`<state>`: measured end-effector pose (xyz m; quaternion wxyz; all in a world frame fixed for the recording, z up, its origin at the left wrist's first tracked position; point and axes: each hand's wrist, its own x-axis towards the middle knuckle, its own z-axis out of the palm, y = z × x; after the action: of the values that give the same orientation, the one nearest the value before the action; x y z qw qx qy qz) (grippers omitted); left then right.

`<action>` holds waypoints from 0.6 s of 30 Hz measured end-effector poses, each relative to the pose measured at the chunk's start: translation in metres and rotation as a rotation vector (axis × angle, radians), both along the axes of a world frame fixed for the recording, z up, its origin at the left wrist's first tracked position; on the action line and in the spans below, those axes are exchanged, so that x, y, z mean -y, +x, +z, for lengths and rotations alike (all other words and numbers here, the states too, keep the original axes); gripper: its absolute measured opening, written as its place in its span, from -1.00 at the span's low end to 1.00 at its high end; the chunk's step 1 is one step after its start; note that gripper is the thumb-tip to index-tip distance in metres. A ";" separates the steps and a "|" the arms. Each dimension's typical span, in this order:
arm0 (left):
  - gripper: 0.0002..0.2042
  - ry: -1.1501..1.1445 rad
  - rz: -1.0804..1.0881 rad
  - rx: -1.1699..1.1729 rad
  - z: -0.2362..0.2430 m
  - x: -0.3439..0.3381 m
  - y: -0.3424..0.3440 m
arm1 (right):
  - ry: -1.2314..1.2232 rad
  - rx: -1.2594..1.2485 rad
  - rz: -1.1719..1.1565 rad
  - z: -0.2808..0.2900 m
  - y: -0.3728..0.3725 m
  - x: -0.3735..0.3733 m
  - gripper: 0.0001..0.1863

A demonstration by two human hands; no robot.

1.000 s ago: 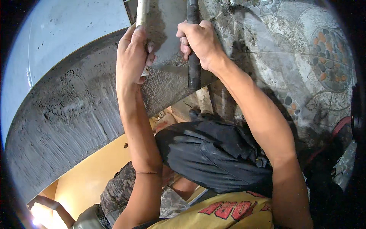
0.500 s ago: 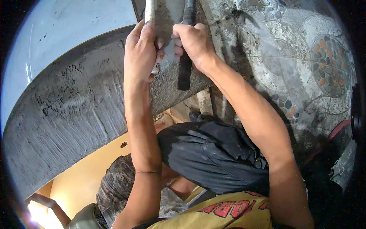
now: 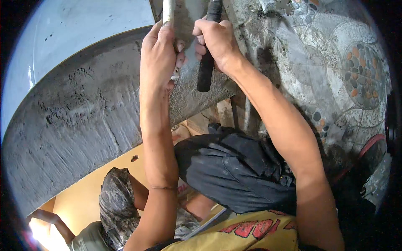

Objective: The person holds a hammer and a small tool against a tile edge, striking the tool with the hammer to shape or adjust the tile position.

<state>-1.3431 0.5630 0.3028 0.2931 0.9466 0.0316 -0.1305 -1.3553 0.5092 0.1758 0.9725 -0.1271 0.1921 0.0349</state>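
My left hand [image 3: 155,58] is closed around a whitish rod [image 3: 168,11], whose upper part runs out past the top edge. A small white end shows below my fingers. Beside it on the right, my right hand [image 3: 217,44] grips a black-handled tool [image 3: 204,75]. The handle's rounded butt points toward me, and the tool's far end lies out of view, so I cannot tell its kind. Both hands are over a rough grey, cement-like surface [image 3: 75,115] with a curved far edge.
A smooth pale blue surface [image 3: 92,27] borders the curved edge at the far left. Patterned stone-like tiles with pebble insets [image 3: 362,75] cover the right side. At lower left are another person's camouflage-clad leg [image 3: 119,196] and arm, near a bright light [image 3: 39,232].
Both hands have shifted slightly right, and the black-handled tool has moved a little away from me. The other person's camouflage-clad leg has moved left.
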 end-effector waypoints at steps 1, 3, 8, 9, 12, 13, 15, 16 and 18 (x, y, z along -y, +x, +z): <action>-0.70 -0.022 -0.009 0.000 -0.001 -0.001 0.001 | 0.053 0.003 0.044 -0.002 0.000 0.000 -0.77; -0.69 0.072 -0.052 0.002 0.001 -0.003 -0.001 | -0.107 0.043 0.123 -0.010 -0.003 0.005 -0.78; -0.67 0.066 -0.062 -0.055 0.009 -0.002 0.000 | -0.087 0.050 0.146 -0.015 -0.017 0.008 -0.79; -0.67 0.032 -0.046 -0.046 0.009 -0.003 0.002 | -0.087 0.053 0.146 -0.015 -0.019 0.011 -0.79; -0.69 0.047 -0.053 -0.033 0.010 -0.005 -0.001 | -0.001 0.006 0.179 -0.016 -0.023 0.018 -0.80; -0.69 0.044 -0.054 -0.033 0.009 -0.006 0.001 | -0.002 0.001 0.155 -0.016 -0.024 0.018 -0.80; -0.66 0.009 -0.088 -0.042 0.008 -0.009 0.004 | -0.004 -0.003 0.134 -0.017 -0.026 0.016 -0.80; -0.66 0.007 -0.086 -0.041 0.007 -0.009 0.004 | 0.022 -0.017 0.127 -0.018 -0.027 0.014 -0.80; -0.62 0.071 -0.115 -0.030 0.005 -0.008 0.003 | 0.048 -0.028 0.121 -0.017 -0.029 0.011 -0.80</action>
<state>-1.3396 0.5706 0.3074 0.2510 0.9546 -0.0138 -0.1602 -1.3843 0.4986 0.1593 0.9686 -0.1148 0.1966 0.1000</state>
